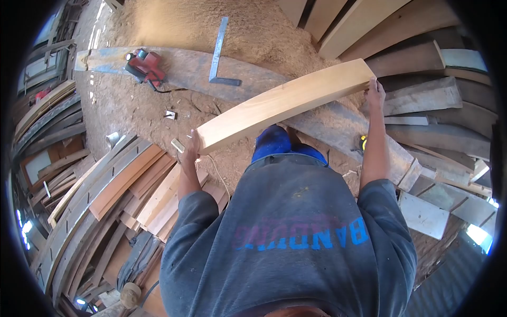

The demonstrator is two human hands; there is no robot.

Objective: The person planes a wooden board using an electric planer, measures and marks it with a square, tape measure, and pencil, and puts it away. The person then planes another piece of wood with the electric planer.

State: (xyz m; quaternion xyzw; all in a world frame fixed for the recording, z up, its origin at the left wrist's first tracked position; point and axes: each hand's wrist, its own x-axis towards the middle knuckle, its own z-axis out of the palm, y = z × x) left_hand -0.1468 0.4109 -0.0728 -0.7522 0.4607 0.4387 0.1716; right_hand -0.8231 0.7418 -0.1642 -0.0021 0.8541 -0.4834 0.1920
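Across sawdust-covered ground [174, 26], stacked timber lies on both sides, one stack at left [119, 182] and another at right [417, 58]. Between them a long plank [185, 68] runs from upper left to lower right. Above it, in front of the person's legs, is the board [285, 98], held crosswise; its long axis climbs from lower left to upper right, crossing the plank's line. Its left end points back toward the person, its right end away, with the pale broad face up and the narrower edge facing the body. A red planer [148, 66] sits on the plank; right of it lies a square [216, 61], long arm pointing away, short arm right. The left hand [193, 145] grips the board's left end, the right hand [374, 94] its right end. A small yellow item [363, 141] shows beside the right forearm.
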